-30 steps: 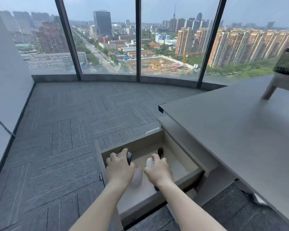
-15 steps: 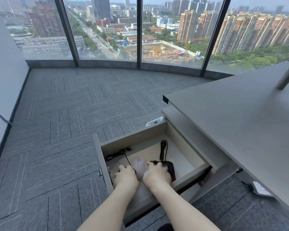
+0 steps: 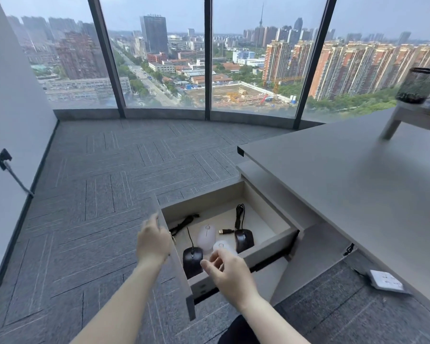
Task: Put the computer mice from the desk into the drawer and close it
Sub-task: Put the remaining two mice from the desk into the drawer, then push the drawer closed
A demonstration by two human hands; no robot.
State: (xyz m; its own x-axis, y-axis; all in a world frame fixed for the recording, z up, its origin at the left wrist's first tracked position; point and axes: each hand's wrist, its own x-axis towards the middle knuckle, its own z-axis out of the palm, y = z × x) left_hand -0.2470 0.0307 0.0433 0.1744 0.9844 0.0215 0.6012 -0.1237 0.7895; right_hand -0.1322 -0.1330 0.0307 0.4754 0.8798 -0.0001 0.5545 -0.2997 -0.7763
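Note:
The grey drawer [image 3: 268, 249] stands pulled out under the desk [image 3: 345, 184]. Inside lie several mice: a black wired one [image 3: 192, 259] at the front left, a pale pink one [image 3: 206, 237] behind it, a white one [image 3: 224, 246] partly hidden by my right hand, and a black wired one [image 3: 244, 240] on the right, its coiled cable [image 3: 239, 216] behind it. My left hand [image 3: 152, 240] hovers at the drawer's front panel [image 3: 176, 259], fingers apart, holding nothing. My right hand [image 3: 230, 275] is above the drawer's near side, fingers loosely curled, empty.
A black mesh pen holder [image 3: 418, 85] sits on a small riser [image 3: 405, 117] at the desk's far right. A white power strip [image 3: 386, 281] lies on the carpet beneath the desk. Floor-to-ceiling windows lie ahead, a wall with a socket [image 3: 3, 158] on the left.
Both hands have let go of the mice and lifted out of the drawer. The left hand moved left to the drawer's front panel; the right drew back toward me.

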